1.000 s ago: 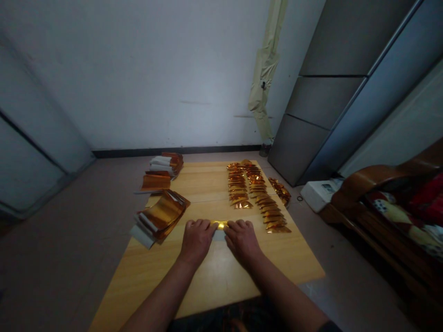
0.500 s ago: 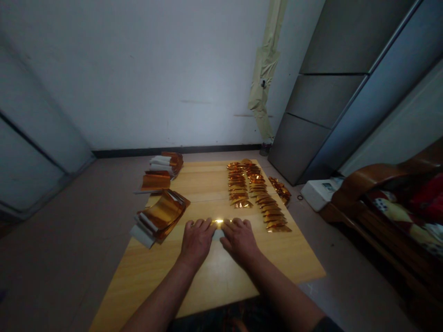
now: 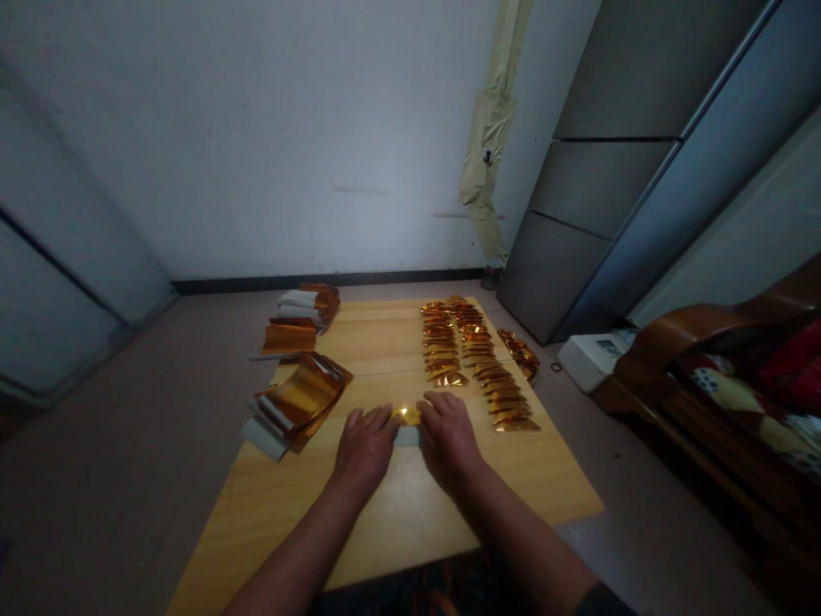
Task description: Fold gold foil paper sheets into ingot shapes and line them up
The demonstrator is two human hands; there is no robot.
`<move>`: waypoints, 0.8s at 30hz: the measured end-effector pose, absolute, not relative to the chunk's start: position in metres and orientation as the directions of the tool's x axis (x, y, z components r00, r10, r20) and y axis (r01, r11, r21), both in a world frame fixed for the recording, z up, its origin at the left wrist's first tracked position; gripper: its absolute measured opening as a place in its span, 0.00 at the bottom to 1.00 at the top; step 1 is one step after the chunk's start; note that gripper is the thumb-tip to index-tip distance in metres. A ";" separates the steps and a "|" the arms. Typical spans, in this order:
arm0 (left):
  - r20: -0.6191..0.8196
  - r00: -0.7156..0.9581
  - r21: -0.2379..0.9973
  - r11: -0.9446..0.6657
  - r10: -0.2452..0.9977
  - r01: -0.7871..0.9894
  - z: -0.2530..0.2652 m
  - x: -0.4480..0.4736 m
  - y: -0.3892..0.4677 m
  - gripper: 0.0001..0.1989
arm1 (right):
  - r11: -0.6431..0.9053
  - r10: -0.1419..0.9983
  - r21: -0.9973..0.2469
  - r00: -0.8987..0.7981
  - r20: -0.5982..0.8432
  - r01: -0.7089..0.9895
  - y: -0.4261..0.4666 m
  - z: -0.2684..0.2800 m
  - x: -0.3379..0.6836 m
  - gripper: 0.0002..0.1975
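Observation:
A sheet of gold foil paper lies partly folded on the wooden table, its gold strip on the far side and a pale strip nearer me. My left hand grips its left end, fingers bent over the edge. At the right end, my right hand has its fingers closed on the paper; the thumb is hidden. Left of my hands lies a loose stack of gold foil sheets with pale backs. Rows of folded gold foil pieces stand to the right.
More foil sheets lie at the table's far left corner. Past its right edge is a heap of folded gold pieces and a white box on the floor. A grey refrigerator and a wooden seat stand at the right.
My right hand has shifted slightly right and away from me, widening the gap between the hands. More of the gold strip shows. The left hand has barely moved.

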State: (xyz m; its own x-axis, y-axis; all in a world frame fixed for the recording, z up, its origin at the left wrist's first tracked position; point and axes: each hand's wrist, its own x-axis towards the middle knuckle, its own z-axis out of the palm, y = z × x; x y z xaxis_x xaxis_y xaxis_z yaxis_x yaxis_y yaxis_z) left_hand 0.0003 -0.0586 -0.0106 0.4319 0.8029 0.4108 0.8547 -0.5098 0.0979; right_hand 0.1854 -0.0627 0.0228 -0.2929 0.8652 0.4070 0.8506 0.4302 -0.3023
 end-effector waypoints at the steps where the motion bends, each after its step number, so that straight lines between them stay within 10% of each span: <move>1: 0.415 0.431 0.102 -0.512 0.801 0.853 -0.010 0.000 -0.059 0.16 | 0.427 0.874 -0.344 -0.283 0.395 0.836 -0.058 0.024 0.180 0.13; 5: 0.412 0.428 0.107 -0.509 0.805 0.854 -0.007 0.001 -0.060 0.15 | 0.288 0.957 -0.530 -0.221 0.187 0.798 -0.037 0.031 0.160 0.16; 10: 0.390 0.417 0.109 -0.491 0.821 0.864 -0.003 0.002 -0.062 0.14 | -0.002 0.997 -0.404 -0.030 -0.073 0.915 -0.024 0.036 0.152 0.12; 24: 0.396 0.414 0.099 -0.486 0.820 0.868 -0.005 0.001 -0.063 0.14 | -0.162 0.982 -0.348 0.116 -0.149 0.923 -0.017 0.037 0.141 0.13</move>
